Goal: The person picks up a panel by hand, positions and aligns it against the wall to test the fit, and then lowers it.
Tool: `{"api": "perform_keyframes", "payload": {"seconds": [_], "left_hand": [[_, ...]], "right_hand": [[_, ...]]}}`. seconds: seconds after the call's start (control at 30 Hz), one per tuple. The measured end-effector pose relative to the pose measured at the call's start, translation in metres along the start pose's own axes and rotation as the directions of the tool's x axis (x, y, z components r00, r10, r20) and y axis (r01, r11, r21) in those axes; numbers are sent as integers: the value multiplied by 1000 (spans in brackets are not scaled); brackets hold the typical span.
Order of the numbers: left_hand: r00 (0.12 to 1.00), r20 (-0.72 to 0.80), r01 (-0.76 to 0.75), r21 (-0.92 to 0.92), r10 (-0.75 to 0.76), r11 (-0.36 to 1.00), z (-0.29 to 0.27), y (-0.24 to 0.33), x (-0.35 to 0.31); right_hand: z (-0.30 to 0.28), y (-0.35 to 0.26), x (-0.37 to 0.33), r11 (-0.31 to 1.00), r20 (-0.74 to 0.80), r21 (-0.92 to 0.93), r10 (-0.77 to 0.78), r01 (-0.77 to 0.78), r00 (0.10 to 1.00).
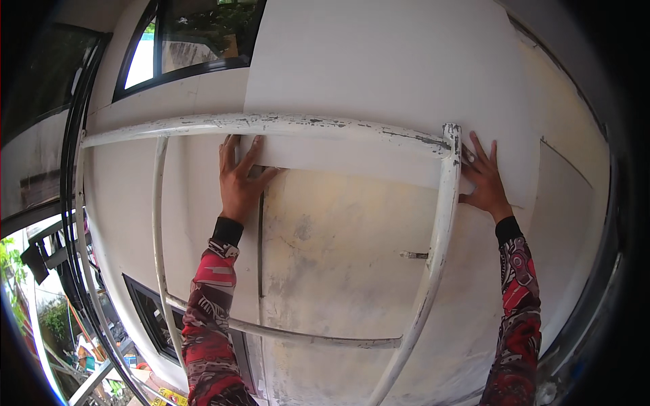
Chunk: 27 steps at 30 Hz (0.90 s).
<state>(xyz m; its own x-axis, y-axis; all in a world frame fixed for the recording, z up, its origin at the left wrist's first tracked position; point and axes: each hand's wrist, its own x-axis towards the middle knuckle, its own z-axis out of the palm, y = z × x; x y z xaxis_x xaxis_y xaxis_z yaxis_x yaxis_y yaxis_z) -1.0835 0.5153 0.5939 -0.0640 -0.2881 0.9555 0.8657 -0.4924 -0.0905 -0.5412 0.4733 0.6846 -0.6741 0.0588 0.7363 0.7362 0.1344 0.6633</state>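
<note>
We have both hands flat on a large white board (379,74) that lies against an outside wall (338,250) — we judge this to be the step of setting the board in place and holding it there. The left hand (238,181) is spread wide, palm on the board's lower left corner, fingers pointing to 12 o'clock. The right hand (484,179) is also spread wide, pressing the board's lower edge near its right end, just beside the upright of a white scaffold frame (437,250). Neither hand grips anything; they only push.

The board fills the upper middle of the view, from 11 to 2 o'clock. Its bottom edge runs between the two hands, and stained old wall shows below it. The frame's top rail (271,124) crosses in front of the board just above the left hand.

The next move, as we read it, calls for keeping even pressure while nudging the board square — small slides, not lifts.

Room is tight: the rail and upright hem in both wrists. A dark window (189,40) sits at 11 o'clock, close to the board's left edge, and another window (152,314) lies at 8 o'clock. The open wall toward 6 o'clock gives the freest room.
</note>
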Motion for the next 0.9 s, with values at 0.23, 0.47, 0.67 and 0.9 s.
{"api": "perform_keyframes", "payload": {"seconds": [0.23, 0.47, 0.67, 0.9], "left_hand": [[993, 101, -80, 111, 68, 991, -4, -1, 7], [996, 61, -76, 121, 69, 990, -3, 1, 1], [993, 46, -113, 163, 107, 980, 3, -2, 7], [993, -33, -114, 42, 115, 993, 17, -7, 0]], "right_hand": [[-11, 0, -4, 999, 32, 38, 35, -37, 999], [-4, 1, -6, 1000, -17, 1, -5, 5, 1000], [1, 11, -9, 999, -12, -27, -21, 21, 1000], [3, 12, -12, 997, 22, -77, -12, 13, 1000]]}}
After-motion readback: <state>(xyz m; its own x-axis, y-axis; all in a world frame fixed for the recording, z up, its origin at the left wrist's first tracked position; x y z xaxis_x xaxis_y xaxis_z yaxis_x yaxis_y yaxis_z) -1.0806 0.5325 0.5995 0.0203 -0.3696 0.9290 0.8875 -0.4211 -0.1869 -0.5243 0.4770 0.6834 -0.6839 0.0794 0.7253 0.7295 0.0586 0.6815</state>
